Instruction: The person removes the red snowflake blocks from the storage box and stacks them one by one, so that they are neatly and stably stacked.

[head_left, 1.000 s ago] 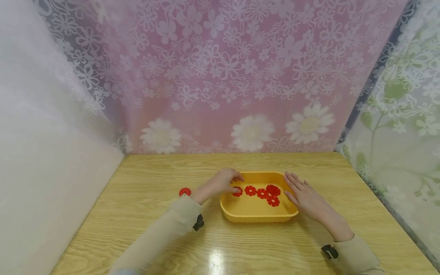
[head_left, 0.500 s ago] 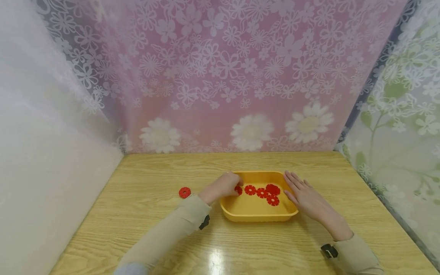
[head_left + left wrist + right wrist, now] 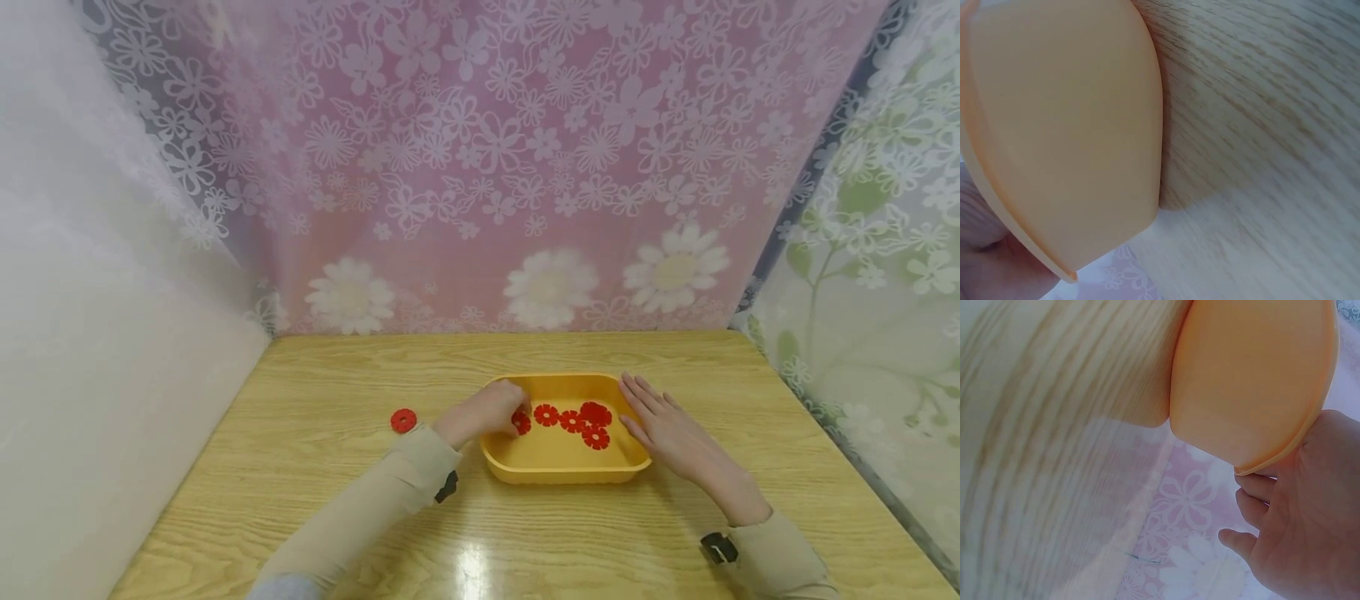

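In the head view, a yellow plastic tray (image 3: 566, 477) holds several red notched discs shaped like flowers. My left hand (image 3: 491, 410) reaches over the left end of the tray and pinches one red disc (image 3: 522, 423) between thumb and fingers; part of the disc is hidden by the hand. The left wrist view shows the tray's outer wall (image 3: 1072, 137), with part of the left hand (image 3: 1000, 262) beyond the rim. My right hand (image 3: 678, 437) rests along the tray's right rim with fingers extended. From the right wrist, this hand (image 3: 1310, 519) overlaps the rim.
Another red disc (image 3: 403, 420) lies on the wooden table (image 3: 330, 375) left of the tray. Other discs (image 3: 596, 437) sit inside the tray, some overlapping towards its right side. A flowered pink curtain (image 3: 480, 167) hangs behind the table; pale panels stand at both sides.
My left hand has moved right and closed its fingers on the leftmost disc in the tray, which has shifted slightly. The loose disc on the table is now fully uncovered. The right hand stays put.
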A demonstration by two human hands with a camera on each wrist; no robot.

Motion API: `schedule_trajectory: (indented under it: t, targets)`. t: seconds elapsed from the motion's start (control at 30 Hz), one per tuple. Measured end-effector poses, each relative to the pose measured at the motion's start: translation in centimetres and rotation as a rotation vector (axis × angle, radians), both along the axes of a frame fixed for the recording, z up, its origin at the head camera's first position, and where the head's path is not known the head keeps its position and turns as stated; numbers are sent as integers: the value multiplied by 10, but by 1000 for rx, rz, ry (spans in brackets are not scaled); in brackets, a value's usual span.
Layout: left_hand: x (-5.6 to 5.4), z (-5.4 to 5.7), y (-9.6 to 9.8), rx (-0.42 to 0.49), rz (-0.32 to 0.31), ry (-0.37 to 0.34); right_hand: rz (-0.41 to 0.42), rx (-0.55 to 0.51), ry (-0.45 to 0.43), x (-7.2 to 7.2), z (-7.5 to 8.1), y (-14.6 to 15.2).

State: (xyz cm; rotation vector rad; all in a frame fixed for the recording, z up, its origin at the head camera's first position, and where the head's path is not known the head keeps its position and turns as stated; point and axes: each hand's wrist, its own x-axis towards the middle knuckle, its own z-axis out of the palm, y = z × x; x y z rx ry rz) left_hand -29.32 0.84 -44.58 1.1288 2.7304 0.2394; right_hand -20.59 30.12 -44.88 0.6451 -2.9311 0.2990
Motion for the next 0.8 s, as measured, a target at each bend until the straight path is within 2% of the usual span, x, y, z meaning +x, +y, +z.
schedule_trajectory:
  t: [0.47,0.7,0.8]
  targets:
    - [-2,1,1,-47,-34,-6,16,-9,31,1,0,0]
    - [-1,2,2,-64,-3,-36,5,-9,19,1,0,0]
    - [-1,0,2,-70,-6,-16,5,0,27,1,0,0]
